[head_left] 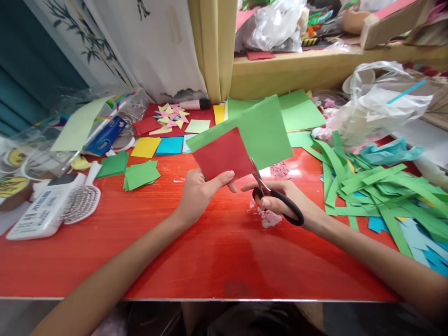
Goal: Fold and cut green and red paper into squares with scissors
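My left hand (201,193) pinches a red paper square (224,155) lying over a larger green paper sheet (268,133), thumb on top near the lower edge. Both papers are held up above the red table (210,261). In my right hand (280,200) is a pair of scissors (263,189) with black handles. The blades point up and away from me, at the right lower edge of the red square where it meets the green sheet. How far the blades are apart is hard to make out.
Green squares (142,176), yellow squares (146,147) and blue squares (169,146) lie at left. Behind them are folded paper pieces (171,115). A white hairbrush (81,198) rests far left. Green paper strips (378,186) heap at right, below a plastic bag (378,107). More green sheets (303,112) lie behind.
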Demonstrator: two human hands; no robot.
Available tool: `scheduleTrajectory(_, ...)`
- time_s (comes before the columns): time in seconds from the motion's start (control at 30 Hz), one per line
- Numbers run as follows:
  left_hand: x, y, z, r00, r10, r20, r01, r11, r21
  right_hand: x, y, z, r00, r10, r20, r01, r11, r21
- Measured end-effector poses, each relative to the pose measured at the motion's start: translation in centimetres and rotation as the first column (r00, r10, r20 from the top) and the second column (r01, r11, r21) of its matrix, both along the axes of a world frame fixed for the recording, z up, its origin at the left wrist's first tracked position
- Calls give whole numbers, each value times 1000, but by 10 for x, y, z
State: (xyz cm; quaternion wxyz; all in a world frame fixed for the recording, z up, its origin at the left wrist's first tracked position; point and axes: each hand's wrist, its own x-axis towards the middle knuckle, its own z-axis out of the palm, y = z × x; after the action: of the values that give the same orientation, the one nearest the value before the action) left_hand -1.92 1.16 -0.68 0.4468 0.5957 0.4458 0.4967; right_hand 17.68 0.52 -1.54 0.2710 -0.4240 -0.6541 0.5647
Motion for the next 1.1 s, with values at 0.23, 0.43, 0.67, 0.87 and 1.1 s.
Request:
scheduleTrajectory(0.23,0,-1,0,1000,11,-19,-11,1000,9,2,0,-3,1000,8,16,-8,1000,-17)
scheduleTrajectory(0.43,-1,0,-2,1000,-2,-14,2,1000,2,2,0,-3,1000,15,21,-15,1000,-20)
scheduleTrajectory(0.67,-1,0,-2,1000,0,-29,0,1000,-7,2,0,-4,1000,22,10,-22,999,-30)
scheduleTrajectory(0.87,-1,0,-3,999,1,-37,-2,1000,-18,2,0,-3,1000,25,18,-24,999,-42)
scheduleTrajectory(1.1,-2,3,-4,999,-11,-44,10,1000,-23,2,-1,-4,999,24,23,-24,1000,-19)
